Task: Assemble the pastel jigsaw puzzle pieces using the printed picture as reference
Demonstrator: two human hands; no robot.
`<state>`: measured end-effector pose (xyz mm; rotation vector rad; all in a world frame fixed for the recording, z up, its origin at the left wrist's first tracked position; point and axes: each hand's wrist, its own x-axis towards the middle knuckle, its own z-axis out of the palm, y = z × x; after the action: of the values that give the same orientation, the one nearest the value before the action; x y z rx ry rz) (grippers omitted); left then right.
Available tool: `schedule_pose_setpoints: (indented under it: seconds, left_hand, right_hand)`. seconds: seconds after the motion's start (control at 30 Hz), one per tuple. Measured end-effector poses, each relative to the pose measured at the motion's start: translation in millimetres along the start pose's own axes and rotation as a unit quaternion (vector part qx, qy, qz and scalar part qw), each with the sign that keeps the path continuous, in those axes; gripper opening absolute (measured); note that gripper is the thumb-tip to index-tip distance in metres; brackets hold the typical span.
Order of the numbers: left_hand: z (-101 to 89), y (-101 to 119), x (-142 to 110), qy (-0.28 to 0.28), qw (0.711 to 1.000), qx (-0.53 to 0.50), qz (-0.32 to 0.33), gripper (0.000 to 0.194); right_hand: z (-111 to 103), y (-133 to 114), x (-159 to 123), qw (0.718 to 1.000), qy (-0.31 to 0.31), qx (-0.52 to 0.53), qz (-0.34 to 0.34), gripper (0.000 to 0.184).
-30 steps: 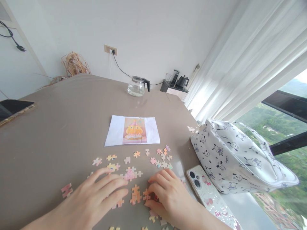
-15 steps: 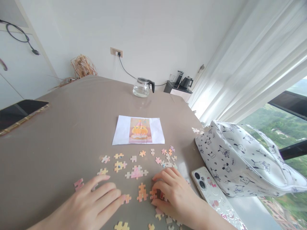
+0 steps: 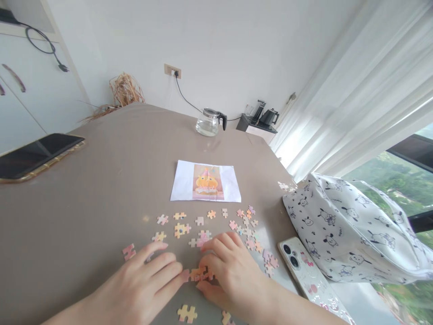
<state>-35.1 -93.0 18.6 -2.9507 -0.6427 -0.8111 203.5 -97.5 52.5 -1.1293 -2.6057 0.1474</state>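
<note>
A cluster of orange puzzle pieces (image 3: pixel 199 273) lies on the grey-brown worktop (image 3: pixel 101 189), pinched between two hands at the near edge. The right hand (image 3: pixel 230 275) curls over the cluster, fingertips and thumb pressing on its right side. The left hand (image 3: pixel 142 289) lies flat, fingers stretched out and loosely together, their tips touching the cluster's left end; it grips nothing. Loose puzzle pieces (image 3: pixel 243 225) are scattered just beyond the hands, one pink piece (image 3: pixel 128 251) off to the left and a yellow piece (image 3: pixel 187 313) near the wrists. Farther back rests a white reference sheet (image 3: pixel 205 181) printed with an orange cartoon picture. To the right, a decorated phone (image 3: pixel 304 271) lies face down beside a white bag (image 3: pixel 352 230) with cartoon dogs. A glass carafe (image 3: pixel 209 123) stands at the far edge, and a dark tablet (image 3: pixel 34 153) sits far left.
</note>
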Motion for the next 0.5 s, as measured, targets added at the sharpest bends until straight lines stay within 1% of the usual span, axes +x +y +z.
schedule_pose_setpoints:
  seconds: [0.1,0.23,0.4,0.5]
  left_hand:
    - [-0.5,0.6,2.4,0.016,1.0,-0.007,-0.004,0.054]
    - [0.5,1.5,2.8,0.007,1.0,-0.018,-0.004,0.053]
    - [3.5,4.2,1.9,0.019,0.999,-0.038,-0.026,0.052]
    - [1.4,4.5,3.3,0.014,0.999,-0.039,-0.02,0.053]
  right_hand:
    - [-1.2,0.0,-0.5,1.0,-0.003,0.01,0.01,0.013]
    - [-3.2,-0.7,-0.6,1.0,-0.006,0.009,0.013,0.014]
    - [-2.7,-2.8,-0.7,1.0,-0.013,0.001,0.015,0.019]
    - [-0.7,-2.9,-1.6,1.0,-0.01,0.002,0.021,0.018]
